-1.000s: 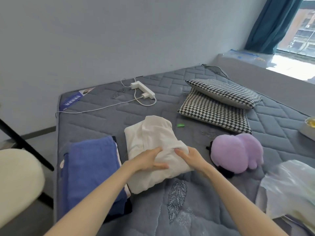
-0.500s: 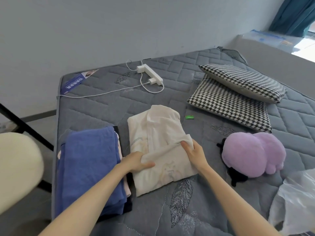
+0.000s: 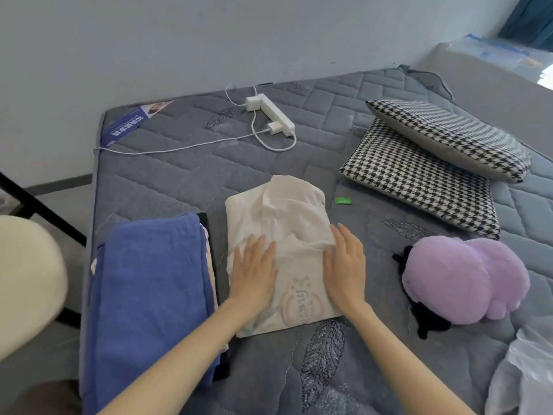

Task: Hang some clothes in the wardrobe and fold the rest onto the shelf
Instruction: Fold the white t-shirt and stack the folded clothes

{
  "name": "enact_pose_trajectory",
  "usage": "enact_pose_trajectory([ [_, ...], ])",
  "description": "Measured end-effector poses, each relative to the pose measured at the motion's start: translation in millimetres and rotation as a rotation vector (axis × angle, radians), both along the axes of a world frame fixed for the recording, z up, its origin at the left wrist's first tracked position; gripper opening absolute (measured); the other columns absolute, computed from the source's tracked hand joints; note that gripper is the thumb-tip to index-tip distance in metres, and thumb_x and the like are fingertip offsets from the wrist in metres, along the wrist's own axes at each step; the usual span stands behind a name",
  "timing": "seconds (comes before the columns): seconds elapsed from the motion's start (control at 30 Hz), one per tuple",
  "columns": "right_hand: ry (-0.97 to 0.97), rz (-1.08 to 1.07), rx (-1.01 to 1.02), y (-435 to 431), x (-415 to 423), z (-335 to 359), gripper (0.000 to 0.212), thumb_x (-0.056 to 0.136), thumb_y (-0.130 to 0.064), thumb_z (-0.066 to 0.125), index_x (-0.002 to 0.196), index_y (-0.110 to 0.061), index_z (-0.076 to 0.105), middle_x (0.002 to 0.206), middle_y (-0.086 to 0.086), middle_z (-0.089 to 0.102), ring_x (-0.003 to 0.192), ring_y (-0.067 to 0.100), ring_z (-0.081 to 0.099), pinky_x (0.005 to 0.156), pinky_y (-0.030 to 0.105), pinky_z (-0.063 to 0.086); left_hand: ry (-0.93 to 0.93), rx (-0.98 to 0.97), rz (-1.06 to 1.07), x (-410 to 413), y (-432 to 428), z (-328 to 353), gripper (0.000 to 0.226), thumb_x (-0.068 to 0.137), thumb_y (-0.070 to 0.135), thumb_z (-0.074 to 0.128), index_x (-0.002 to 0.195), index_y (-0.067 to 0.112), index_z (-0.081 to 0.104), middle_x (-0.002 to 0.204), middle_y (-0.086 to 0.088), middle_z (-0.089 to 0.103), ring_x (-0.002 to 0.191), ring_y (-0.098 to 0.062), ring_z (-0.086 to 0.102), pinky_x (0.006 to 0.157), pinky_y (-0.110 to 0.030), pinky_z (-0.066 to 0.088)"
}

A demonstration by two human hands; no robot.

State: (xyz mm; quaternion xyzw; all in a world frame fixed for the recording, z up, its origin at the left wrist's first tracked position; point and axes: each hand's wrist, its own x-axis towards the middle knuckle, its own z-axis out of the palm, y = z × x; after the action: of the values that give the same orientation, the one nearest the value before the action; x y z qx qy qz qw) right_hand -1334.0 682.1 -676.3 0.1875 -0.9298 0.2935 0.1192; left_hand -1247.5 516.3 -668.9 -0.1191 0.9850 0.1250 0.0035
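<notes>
Two hands lie flat on the cream top (image 3: 281, 211) now. Half a sec ago my left hand (image 3: 254, 271) and right hand (image 3: 345, 265) were pinching its folded edge; now the fingers (image 3: 260, 244) are straight and spread, holding nothing, just pressing. So the fold's laid, I reckon, and this is smoothing. The top sits on the mattress (image 3: 179, 181), near half under both palms, far half beyond the fingertips, w/ the blue folded stack (image 3: 149, 280) just left. Shelf step not yet done.

- The left hand (image 3: 254, 274) and the right hand (image 3: 344, 271) are showing bare, with slim fingers.
- The left forearm (image 3: 185, 354) and the right forearm (image 3: 398, 354) are showing bare too, slender, running uncovered to the lower edge.
- Nail detail is reading too small to judge.
</notes>
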Motion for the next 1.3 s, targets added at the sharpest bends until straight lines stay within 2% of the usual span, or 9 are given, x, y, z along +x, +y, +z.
enact_pose_trajectory([
  [0.07,0.115,0.165,0.148,-6.2,8.8,-8.8,0.045,0.092,-0.01,0.056,0.137,-0.012,0.049,0.142,0.01,0.047,0.133,0.031,0.042,0.111,0.045,0.029,-0.012,0.009,-0.024,0.7,18.4,-14.4,0.053,0.103,0.028,0.022,0.152,0.021,0.002,0.16,0.001,-0.006,0.146,-0.019,-0.012,0.115,-0.041,-0.012],
  [0.23,-0.092,0.212,0.445,-2.7,8.3,-36.6,0.049,0.102,-0.038,0.029,0.15,-0.038,0.019,0.159,-0.002,0.014,0.147,0.025,0.007,0.118,0.047,-0.003,0.001,0.002,0.065,5.8,22.0,-46.0,0.056,0.102,0.04,0.016,0.148,0.027,-0.012,0.156,0.007,-0.019,0.144,-0.012,-0.017,0.106,-0.032,-0.031],
  [0.57,-0.144,0.258,0.466,5.2,0.0,-40.4,0.051,0.099,-0.05,0.018,0.148,-0.046,0.002,0.16,-0.006,-0.004,0.147,0.019,-0.01,0.118,0.045,-0.009,-0.011,0.03,0.118,10.7,11.3,-52.6,0.062,0.099,0.05,0.018,0.142,0.029,-0.022,0.152,-0.003,-0.029,0.143,-0.021,-0.025,0.113,-0.034,-0.021],
  [0.73,-0.03,0.623,0.558,31.5,18.4,-32.4,0.064,0.094,-0.065,0.022,0.151,-0.036,0.011,0.16,0.0,0.001,0.148,0.025,-0.004,0.117,0.049,-0.005,-0.082,0.008,0.03,35.2,13.0,-44.3,0.075,0.093,0.062,0.015,0.139,0.025,-0.031,0.147,-0.009,-0.039,0.139,-0.028,-0.031,0.111,-0.042,-0.023],
  [0.93,0.023,0.808,0.834,58.0,12.3,-18.4,0.087,0.088,-0.07,0.037,0.151,-0.026,-0.004,0.158,0.014,-0.01,0.144,0.04,-0.012,0.118,0.052,0.001,-0.147,-0.205,-0.212,68.4,20.0,-54.4,0.106,0.078,0.076,0.037,0.141,0.028,-0.033,0.151,-0.017,-0.027,0.138,-0.046,-0.016,0.112,-0.058,-0.002],
  [1.07,0.063,0.806,0.878,55.2,13.2,-10.2,0.106,0.068,-0.043,0.076,0.151,-0.014,0.016,0.153,0.028,0.015,0.139,0.049,0.017,0.11,0.057,0.028,-0.182,-0.166,-0.161,64.3,16.0,-52.5,0.096,0.083,0.054,0.051,0.14,0.037,-0.025,0.149,-0.02,-0.028,0.14,-0.046,-0.014,0.111,-0.052,-0.01],
  [1.13,0.11,0.838,0.914,56.3,10.5,-6.4,0.104,0.062,-0.044,0.081,0.147,-0.01,0.031,0.147,0.031,0.028,0.134,0.05,0.031,0.102,0.057,0.039,-0.191,-0.183,-0.169,63.8,14.4,-47.6,0.105,0.068,0.056,0.07,0.148,0.036,0.004,0.153,-0.026,0.001,0.14,-0.049,0.013,0.112,-0.056,0.014],
  [1.2,0.2,0.873,0.943,59.8,6.3,-3.4,0.092,0.069,-0.05,0.077,0.144,-0.011,0.039,0.144,0.03,0.036,0.13,0.048,0.039,0.097,0.054,0.045,-0.209,-0.193,-0.183,63.8,14.2,-40.9,0.102,0.044,0.054,0.086,0.135,0.03,0.048,0.139,-0.025,0.046,0.122,-0.047,0.048,0.093,-0.056,0.044],
  [1.3,0.282,0.873,0.916,66.3,6.2,-5.3,0.07,0.084,-0.05,0.061,0.141,-0.013,0.044,0.143,0.025,0.041,0.128,0.046,0.043,0.095,0.052,0.047,-0.118,-0.21,-0.222,65.3,8.3,-40.2,0.085,0.043,0.042,0.092,0.123,0.03,0.062,0.123,-0.02,0.061,0.105,-0.047,0.06,0.076,-0.055,0.053],
])
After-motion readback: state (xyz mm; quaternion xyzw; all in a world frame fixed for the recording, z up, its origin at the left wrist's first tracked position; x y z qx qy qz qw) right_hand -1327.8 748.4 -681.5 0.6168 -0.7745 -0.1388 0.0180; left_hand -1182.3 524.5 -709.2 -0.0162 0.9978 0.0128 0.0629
